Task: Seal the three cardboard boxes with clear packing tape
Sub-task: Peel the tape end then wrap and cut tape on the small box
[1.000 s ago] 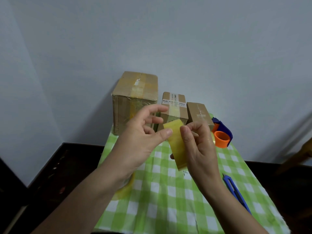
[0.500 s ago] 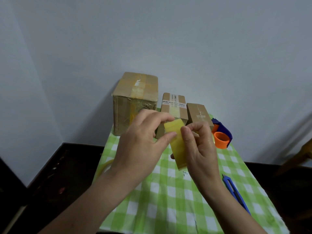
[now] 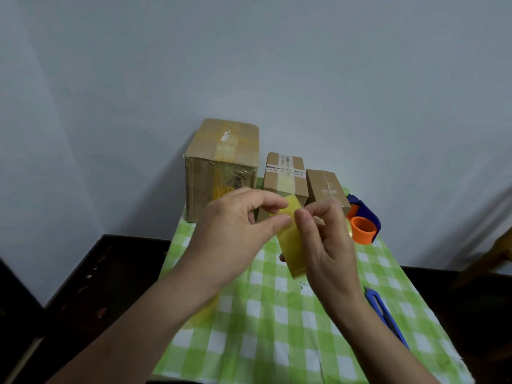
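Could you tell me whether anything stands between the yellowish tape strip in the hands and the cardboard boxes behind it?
Nothing visible does: the yellowish tape strip hangs directly before the middle cardboard box, with only open air between.

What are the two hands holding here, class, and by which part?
A strip of yellowish clear tape. The left hand pinches its top end between thumb and forefinger; the right hand has its grip along the strip's right edge.

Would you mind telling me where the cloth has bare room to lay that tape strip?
The green checked cloth is bare between the forearms, left of the blue utility knife. The far end is crowded: three cardboard boxes, blue-and-orange dispenser.
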